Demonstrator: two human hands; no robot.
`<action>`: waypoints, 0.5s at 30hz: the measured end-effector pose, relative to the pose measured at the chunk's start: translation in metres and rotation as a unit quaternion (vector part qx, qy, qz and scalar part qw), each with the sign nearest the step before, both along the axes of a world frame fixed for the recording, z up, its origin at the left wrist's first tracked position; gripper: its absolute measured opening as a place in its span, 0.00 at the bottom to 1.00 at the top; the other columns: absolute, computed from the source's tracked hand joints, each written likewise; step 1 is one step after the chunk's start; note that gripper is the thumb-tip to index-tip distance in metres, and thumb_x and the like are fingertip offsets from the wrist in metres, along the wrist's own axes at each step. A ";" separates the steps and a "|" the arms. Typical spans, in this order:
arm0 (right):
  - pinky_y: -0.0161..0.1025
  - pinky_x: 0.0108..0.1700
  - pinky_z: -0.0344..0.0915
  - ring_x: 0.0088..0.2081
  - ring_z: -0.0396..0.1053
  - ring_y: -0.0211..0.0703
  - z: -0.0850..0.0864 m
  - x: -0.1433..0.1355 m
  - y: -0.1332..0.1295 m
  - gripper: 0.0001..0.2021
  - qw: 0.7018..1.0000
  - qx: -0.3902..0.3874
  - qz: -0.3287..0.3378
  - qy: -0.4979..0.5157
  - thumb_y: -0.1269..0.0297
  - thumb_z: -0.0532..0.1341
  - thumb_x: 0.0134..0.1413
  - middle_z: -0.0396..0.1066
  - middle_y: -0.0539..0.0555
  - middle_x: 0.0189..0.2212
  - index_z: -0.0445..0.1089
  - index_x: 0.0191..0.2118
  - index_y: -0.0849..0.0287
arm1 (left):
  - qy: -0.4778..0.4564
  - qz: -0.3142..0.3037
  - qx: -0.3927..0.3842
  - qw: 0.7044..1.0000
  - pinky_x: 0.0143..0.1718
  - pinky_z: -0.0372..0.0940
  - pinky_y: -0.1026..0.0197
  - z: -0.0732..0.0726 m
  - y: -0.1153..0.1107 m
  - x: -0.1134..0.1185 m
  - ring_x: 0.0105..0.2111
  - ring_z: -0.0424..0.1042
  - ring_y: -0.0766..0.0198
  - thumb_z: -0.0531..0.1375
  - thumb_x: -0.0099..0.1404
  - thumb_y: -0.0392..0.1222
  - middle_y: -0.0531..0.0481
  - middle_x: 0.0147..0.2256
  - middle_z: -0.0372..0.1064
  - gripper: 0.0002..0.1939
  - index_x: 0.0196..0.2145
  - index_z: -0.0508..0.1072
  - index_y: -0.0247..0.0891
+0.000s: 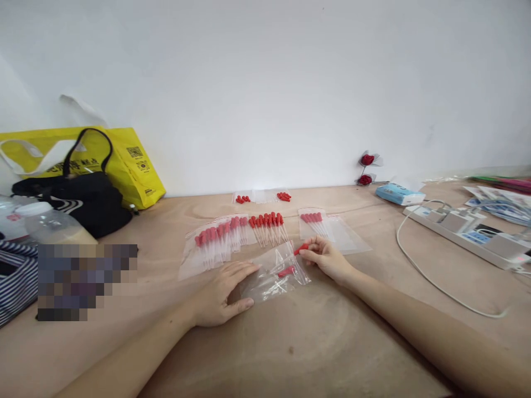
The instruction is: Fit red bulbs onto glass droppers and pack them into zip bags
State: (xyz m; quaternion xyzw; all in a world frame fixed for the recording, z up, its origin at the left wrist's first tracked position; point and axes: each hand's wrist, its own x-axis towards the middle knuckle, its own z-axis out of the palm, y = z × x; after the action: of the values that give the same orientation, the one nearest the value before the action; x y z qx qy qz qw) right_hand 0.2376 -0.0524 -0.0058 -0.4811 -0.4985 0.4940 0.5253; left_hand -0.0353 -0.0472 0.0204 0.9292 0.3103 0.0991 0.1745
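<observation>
My right hand (327, 258) pinches the red bulb of a dropper (304, 249) at the right, open-looking end of a clear zip bag (269, 282). Its stem appears to point left into the bag, though the plastic blurs it. Inside that bag lies another red-bulbed dropper (286, 271). My left hand (226, 293) rests flat on the table, thumb and fingers apart, fingertips touching the bag's left edge. Just beyond the bag, several loose droppers (266, 221) lie in a row, red ends away from me.
Filled bags of droppers (215, 237) overlap at left; another bag (315, 221) lies right. Small red pieces (243, 199) lie near the wall. A yellow bag (136, 160) and black bag (95, 193) stand left. At right are a tissue pack (398, 194), power strip (468, 235) and cable (431, 282).
</observation>
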 end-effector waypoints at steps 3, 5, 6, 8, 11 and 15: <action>0.32 0.24 0.57 0.19 0.59 0.31 0.000 -0.002 0.000 0.17 0.998 0.004 0.047 -0.029 0.56 0.66 0.32 0.67 0.46 0.20 0.61 0.27 0.59 | -0.008 0.002 0.003 1.000 0.54 0.50 0.47 0.001 -0.002 0.002 0.54 0.53 0.53 0.52 0.60 0.50 0.48 0.56 0.53 0.28 0.57 0.51 0.46; 0.32 0.24 0.56 0.20 0.59 0.31 -0.001 -0.001 0.001 0.15 0.997 0.017 0.056 -0.058 0.56 0.65 0.34 0.66 0.46 0.19 0.63 0.27 0.59 | -0.005 -0.003 0.001 1.000 0.54 0.50 0.47 0.002 -0.002 0.002 0.54 0.53 0.53 0.52 0.60 0.50 0.48 0.55 0.53 0.28 0.57 0.51 0.46; 0.32 0.24 0.55 0.20 0.58 0.31 -0.003 0.000 0.002 0.14 0.995 0.026 0.053 -0.083 0.56 0.64 0.36 0.65 0.46 0.19 0.64 0.27 0.59 | -0.005 -0.002 0.003 1.000 0.54 0.50 0.47 0.002 -0.002 0.002 0.54 0.53 0.53 0.52 0.60 0.50 0.48 0.55 0.54 0.27 0.57 0.51 0.46; 0.32 0.24 0.55 0.20 0.56 0.31 -0.005 0.002 0.004 0.12 0.987 0.047 0.043 -0.148 0.58 0.64 0.38 0.63 0.45 0.18 0.67 0.28 0.60 | 0.000 0.000 0.005 1.000 0.54 0.49 0.47 0.003 -0.002 0.002 0.54 0.53 0.53 0.52 0.60 0.50 0.48 0.55 0.54 0.28 0.57 0.51 0.46; 0.32 0.26 0.57 0.23 0.58 0.33 -0.009 0.003 0.008 0.09 0.970 0.096 0.058 -0.218 0.59 0.62 0.41 0.65 0.49 0.24 0.70 0.29 0.59 | 0.008 -0.003 0.005 1.000 0.54 0.50 0.47 0.003 -0.001 0.002 0.54 0.53 0.53 0.52 0.60 0.50 0.48 0.55 0.53 0.28 0.57 0.51 0.46; 0.35 0.37 0.60 0.33 0.64 0.37 -0.009 0.000 0.010 0.07 0.941 0.155 0.115 -0.277 0.63 0.59 0.47 0.67 0.52 0.32 0.73 0.30 0.56 | 0.012 0.004 0.005 1.000 0.54 0.50 0.47 0.002 -0.001 0.002 0.55 0.52 0.53 0.51 0.61 0.51 0.47 0.56 0.53 0.27 0.57 0.51 0.45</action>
State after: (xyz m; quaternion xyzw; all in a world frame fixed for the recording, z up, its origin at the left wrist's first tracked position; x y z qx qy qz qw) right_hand 0.2375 -0.0424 -0.0145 -0.4508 -0.7465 0.3148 0.3746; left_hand -0.0330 -0.0484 0.0229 0.9300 0.3152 0.0897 0.1661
